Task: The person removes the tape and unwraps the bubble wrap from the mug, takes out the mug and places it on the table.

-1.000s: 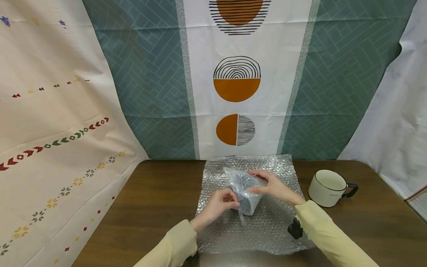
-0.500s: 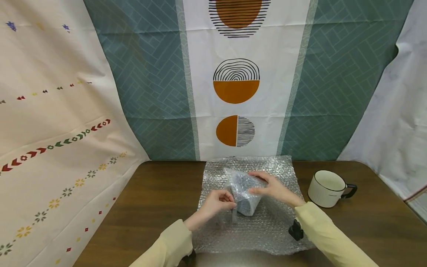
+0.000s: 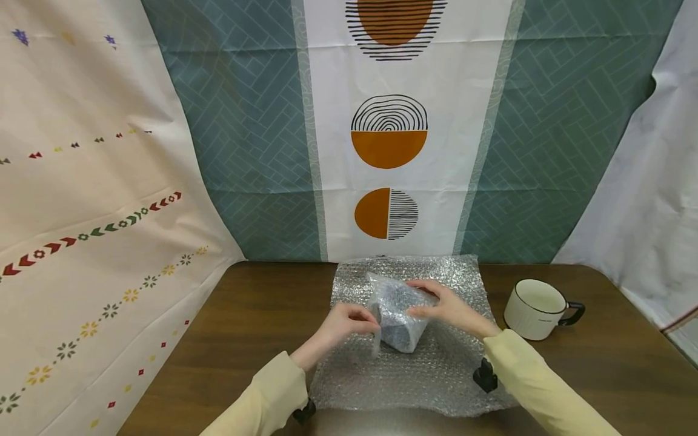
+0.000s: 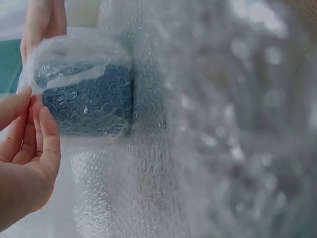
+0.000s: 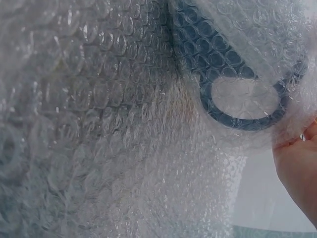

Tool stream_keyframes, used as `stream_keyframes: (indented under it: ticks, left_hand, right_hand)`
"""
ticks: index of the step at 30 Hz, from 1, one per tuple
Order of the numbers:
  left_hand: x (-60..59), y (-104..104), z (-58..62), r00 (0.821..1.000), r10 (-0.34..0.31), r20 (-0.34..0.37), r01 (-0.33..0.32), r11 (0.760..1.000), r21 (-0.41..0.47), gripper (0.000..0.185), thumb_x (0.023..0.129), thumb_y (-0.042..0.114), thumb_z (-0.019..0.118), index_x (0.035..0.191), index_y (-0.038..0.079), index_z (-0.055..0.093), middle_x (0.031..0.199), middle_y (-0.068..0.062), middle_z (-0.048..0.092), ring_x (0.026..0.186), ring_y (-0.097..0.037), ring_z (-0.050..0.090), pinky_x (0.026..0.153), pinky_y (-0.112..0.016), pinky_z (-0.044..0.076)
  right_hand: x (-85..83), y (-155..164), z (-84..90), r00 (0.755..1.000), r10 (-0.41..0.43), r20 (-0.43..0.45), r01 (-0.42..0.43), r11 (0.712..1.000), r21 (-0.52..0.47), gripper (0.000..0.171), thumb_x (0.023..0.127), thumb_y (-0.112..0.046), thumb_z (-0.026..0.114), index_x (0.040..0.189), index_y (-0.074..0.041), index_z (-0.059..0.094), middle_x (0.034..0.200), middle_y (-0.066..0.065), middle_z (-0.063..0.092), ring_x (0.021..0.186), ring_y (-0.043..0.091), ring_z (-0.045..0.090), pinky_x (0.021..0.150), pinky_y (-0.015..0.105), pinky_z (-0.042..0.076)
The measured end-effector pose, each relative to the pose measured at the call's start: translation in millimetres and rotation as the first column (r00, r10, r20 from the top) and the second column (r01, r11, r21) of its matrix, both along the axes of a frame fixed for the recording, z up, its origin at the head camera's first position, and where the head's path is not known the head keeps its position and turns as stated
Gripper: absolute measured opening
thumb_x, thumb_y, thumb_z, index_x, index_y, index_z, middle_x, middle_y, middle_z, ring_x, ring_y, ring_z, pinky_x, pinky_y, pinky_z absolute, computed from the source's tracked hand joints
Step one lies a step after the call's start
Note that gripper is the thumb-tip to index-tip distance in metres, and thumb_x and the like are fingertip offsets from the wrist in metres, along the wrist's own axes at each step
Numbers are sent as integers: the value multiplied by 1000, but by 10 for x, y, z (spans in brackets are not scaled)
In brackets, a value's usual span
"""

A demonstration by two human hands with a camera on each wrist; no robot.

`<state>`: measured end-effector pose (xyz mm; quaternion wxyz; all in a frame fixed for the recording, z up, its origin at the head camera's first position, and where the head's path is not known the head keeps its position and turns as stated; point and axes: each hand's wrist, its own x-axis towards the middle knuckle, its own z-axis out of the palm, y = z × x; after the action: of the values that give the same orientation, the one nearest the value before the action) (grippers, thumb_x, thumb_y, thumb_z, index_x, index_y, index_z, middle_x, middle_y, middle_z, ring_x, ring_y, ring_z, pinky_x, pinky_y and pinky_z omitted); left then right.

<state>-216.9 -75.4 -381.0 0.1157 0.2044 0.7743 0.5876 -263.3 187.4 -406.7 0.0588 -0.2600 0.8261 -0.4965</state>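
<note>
A blue mug wrapped in bubble wrap [image 3: 400, 336] stands on a larger bubble wrap sheet [image 3: 403, 387]. Through the wrap, its loop-shaped handle [image 5: 242, 123] shows in the right wrist view. My right hand [image 3: 444, 307] grips the bundle from the right, thumb in front and fingers over the far side. At the bundle's left, my left hand [image 3: 346, 324] pinches the end of a narrow clear strip, apparently tape [image 3: 376, 343], between thumb and fingertips. In the left wrist view a pale strip [image 4: 74, 78] runs across the wrapped blue surface to those fingertips [image 4: 33, 96].
A white mug [image 3: 531, 318] with a dark rim and black handle stands on the brown wooden table [image 3: 262, 315], right of the sheet. Patterned cloths [image 3: 262, 133] hang behind and at both sides.
My left hand has drawn left and slightly up, away from the bundle, with the strip held in its fingers. My right hand has kept its grip and hardly moved.
</note>
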Motion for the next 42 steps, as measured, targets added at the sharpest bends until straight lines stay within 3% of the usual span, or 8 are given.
stream_keyframes:
  ticks: [5,9,14,19,26,29,37,42]
  left_hand:
    - [-31,-31,-35,998,43,42,-46,997,58,14,83,4,65,90,-8,66,81,-13,63,81,-44,55,68,-41,50]
    - [-43,-34,-30,996,79,38,-82,994,68,14,82,5,66,90,-7,65,81,-13,62,73,-32,57,63,-34,49]
    - [-55,0,15,991,130,-27,-128,990,61,13,82,5,66,90,-5,65,83,-11,62,69,-19,55,62,-31,48]
    - [-66,32,41,978,173,-115,-167,984,64,14,81,4,67,92,-5,64,88,-14,61,79,-27,55,65,-36,49]
    - [-266,72,-264,924,240,-297,-237,970,49,24,78,12,73,98,4,63,100,-8,57,96,-31,51,76,-37,46]
    - [-287,90,-312,910,260,-322,-257,965,53,27,76,15,74,100,7,64,104,-5,54,100,-29,49,80,-42,44]
    - [-318,141,-382,930,230,-287,-203,972,120,35,75,5,74,107,2,61,107,-10,52,101,-29,51,84,-44,44]
    - [-192,180,-238,931,215,-294,-170,971,170,34,76,-3,70,107,-6,57,107,-21,49,99,-39,49,83,-51,41]
  right_hand:
    - [4,-5,16,1000,10,-4,-10,1000,-6,61,81,-25,69,134,-9,43,135,13,37,124,32,31,97,48,29]
    - [7,-7,27,1000,16,0,-16,1000,-17,61,82,-24,69,134,-8,42,136,14,36,124,33,30,97,48,28]
    - [13,-7,29,1000,7,7,-7,1000,-11,61,82,-25,69,134,-9,42,136,13,36,125,32,30,98,47,28]
    - [31,-4,36,1000,-4,8,4,1000,8,63,81,-28,69,134,-9,41,136,11,37,124,31,31,97,47,29]
    - [28,-12,32,1000,-11,6,11,1000,13,63,81,-29,69,135,-9,41,135,11,37,123,31,32,96,49,30]
    - [22,-27,17,1000,-3,-1,3,1000,10,63,82,-28,69,135,-8,41,135,12,37,123,32,32,95,49,31]
    - [20,-31,7,1000,-6,-12,6,1000,4,61,82,-26,69,134,-7,42,135,13,38,122,33,33,95,49,31]
    - [17,-13,8,1000,-22,-10,22,1000,14,62,81,-28,70,134,-10,43,135,10,39,122,31,34,95,48,31]
